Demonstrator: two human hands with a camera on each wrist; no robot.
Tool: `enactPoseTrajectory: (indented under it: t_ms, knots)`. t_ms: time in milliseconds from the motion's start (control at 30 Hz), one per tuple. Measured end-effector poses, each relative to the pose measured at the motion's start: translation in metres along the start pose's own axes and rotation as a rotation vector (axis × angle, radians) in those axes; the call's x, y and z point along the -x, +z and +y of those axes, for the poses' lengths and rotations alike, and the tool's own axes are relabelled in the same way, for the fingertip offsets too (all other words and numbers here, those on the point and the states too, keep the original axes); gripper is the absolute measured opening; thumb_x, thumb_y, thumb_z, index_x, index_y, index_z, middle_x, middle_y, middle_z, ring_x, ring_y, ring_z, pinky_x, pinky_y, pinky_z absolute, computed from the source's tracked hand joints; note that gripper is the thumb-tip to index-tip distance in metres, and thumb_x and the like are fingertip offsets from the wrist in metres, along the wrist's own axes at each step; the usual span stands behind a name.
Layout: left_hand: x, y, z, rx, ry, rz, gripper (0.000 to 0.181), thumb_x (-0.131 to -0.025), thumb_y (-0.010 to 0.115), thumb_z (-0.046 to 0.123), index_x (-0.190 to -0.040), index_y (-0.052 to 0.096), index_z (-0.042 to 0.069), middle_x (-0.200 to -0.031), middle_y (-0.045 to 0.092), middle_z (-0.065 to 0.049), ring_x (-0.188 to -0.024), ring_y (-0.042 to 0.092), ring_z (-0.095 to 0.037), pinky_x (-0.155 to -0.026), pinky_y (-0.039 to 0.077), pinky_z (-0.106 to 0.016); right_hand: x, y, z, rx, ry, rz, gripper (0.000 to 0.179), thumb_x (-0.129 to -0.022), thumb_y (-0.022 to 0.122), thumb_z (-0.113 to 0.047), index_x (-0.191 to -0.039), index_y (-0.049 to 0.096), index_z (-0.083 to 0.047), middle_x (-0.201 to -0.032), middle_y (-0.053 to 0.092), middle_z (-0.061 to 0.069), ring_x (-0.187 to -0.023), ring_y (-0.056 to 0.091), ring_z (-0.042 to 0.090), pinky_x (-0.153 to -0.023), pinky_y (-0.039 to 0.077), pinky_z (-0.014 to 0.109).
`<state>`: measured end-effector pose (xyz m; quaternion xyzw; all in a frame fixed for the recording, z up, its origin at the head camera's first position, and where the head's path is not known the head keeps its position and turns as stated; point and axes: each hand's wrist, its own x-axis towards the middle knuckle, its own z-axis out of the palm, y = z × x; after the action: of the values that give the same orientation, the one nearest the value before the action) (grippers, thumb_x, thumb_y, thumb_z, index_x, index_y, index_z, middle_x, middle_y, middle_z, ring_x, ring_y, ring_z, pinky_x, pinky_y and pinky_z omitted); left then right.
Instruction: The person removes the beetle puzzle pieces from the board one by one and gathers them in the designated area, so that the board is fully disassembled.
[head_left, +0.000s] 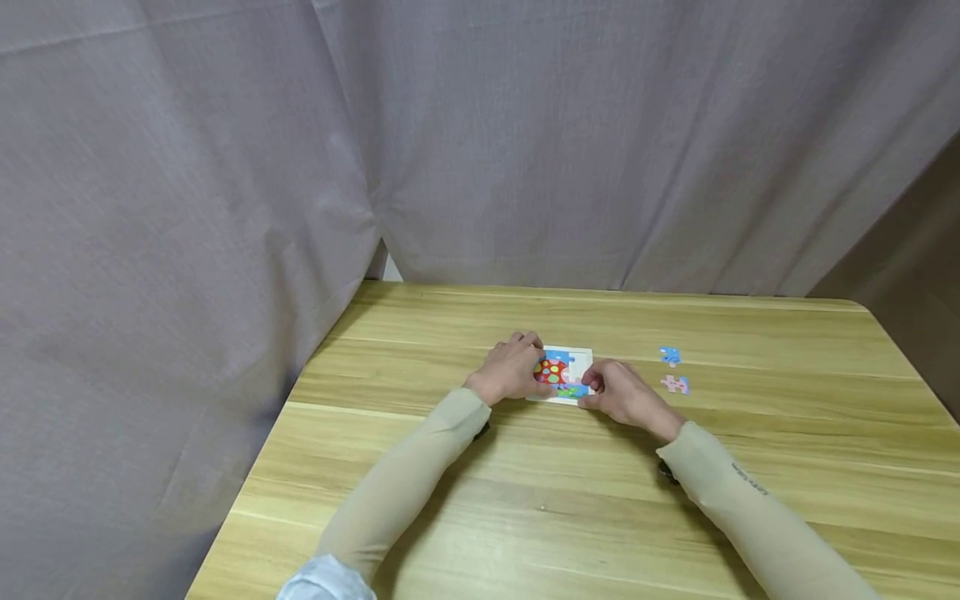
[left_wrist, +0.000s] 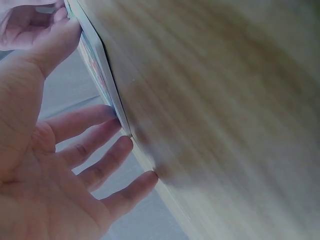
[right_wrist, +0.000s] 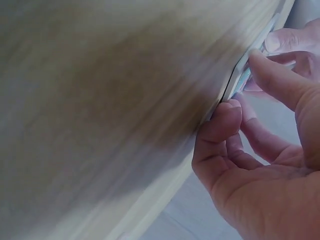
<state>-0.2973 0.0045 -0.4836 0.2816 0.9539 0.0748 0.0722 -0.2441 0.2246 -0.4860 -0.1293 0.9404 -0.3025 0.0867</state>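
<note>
A small jigsaw puzzle board (head_left: 582, 353) with a white frame lies flat on the table, partly filled with blue, red and green pieces. Pale bare backing shows at its upper right. My left hand (head_left: 513, 367) spans the board's left side, its thumb at the near edge and its other fingers (left_wrist: 95, 117) spread, nearly straight, toward the left edge and tabletop. At the lower right corner, my right hand (head_left: 621, 393) grips the board with a bent index finger and thumb (right_wrist: 275, 75). Its remaining fingers curl beside the board's right edge, and the hand hides part of that corner.
To the right of the board lie two loose jigsaw pieces, a blue one (head_left: 670, 356) and a pink one (head_left: 676, 384) nearer me. The wooden table (head_left: 525, 500) ends at the back against a grey curtain (head_left: 510, 167), which also hangs along the left side.
</note>
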Motion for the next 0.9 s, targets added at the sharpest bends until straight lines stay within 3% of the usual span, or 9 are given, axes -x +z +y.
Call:
enactPoseTrajectory:
  t_ms: [333,667,900]
  knots:
    - [0.0000,-0.0009,0.0003,0.007,0.005,0.005,0.062,-0.094,0.083,0.055,-0.139,0.073,0.012,-0.156,0.056,0.002,-0.140,0.052,-0.020,-0.113,0.055,-0.041,0.0002,-0.0012,-0.0001,-0.016,-0.031,0.001,0.025,-0.088,0.086,-0.006,-0.104,0.068,-0.001,-0.094,0.067,0.009,-0.086,0.059,0.018,-0.074,0.047,0.024]
    - [0.0002,0.0007,-0.0019,-0.006,0.011,-0.001,0.065,-0.095,0.081,0.057,-0.141,0.072,0.013,-0.158,0.055,0.002,-0.142,0.051,-0.021,-0.114,0.055,-0.042,-0.0003,0.0001,-0.0014,-0.006,-0.042,-0.009,0.025,-0.086,0.087,-0.003,-0.105,0.072,0.002,-0.093,0.071,0.009,-0.085,0.062,0.015,-0.072,0.051,0.022]
    - [-0.0006,-0.0028,-0.0084,-0.019,0.060,-0.053,0.084,-0.088,0.086,0.062,-0.153,0.063,0.013,-0.161,0.053,0.002,-0.149,0.049,-0.022,-0.118,0.053,-0.042,0.0003,0.0023,-0.0029,0.065,-0.058,0.016,0.025,-0.083,0.086,-0.006,-0.104,0.074,0.000,-0.091,0.071,0.006,-0.083,0.061,0.014,-0.073,0.050,0.026]
